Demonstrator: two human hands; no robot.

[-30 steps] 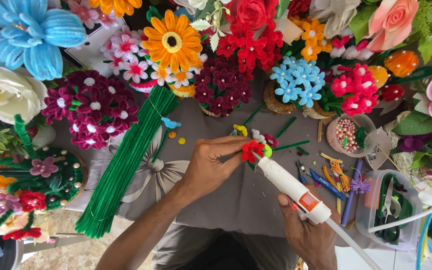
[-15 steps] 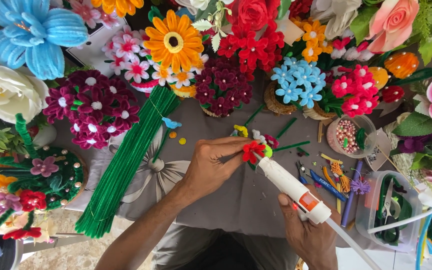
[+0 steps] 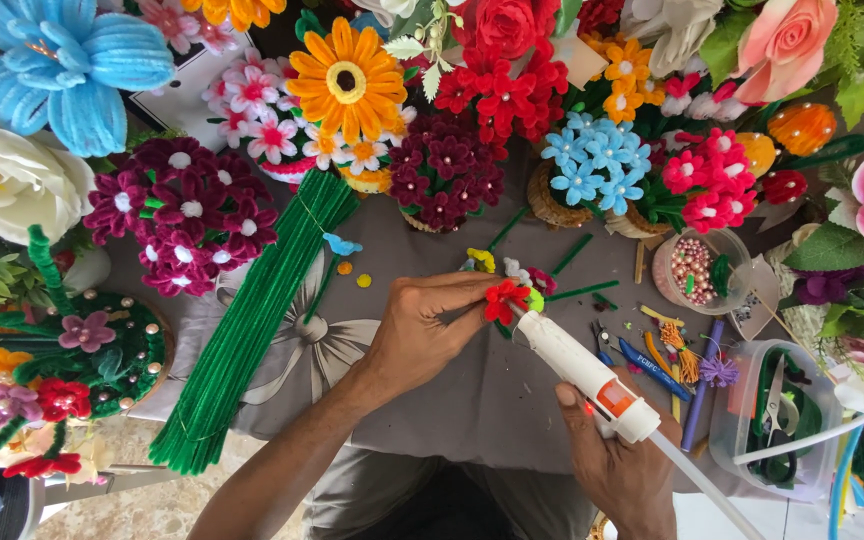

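While a small red pipe-cleaner flower (image 3: 500, 298) is pinched in the left hand (image 3: 422, 330), a white glue gun (image 3: 592, 375), nozzle touching it, is gripped by the right hand (image 3: 617, 460)

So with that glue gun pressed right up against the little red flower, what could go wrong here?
The glue gun nozzle sits close to the left hand fingertips pinching the small red flower, so glue could reach the fingers. Excess glue might also drip onto the grey cloth below. The right hand holds the gun near loose pipe-cleaner pieces, which could get knocked.
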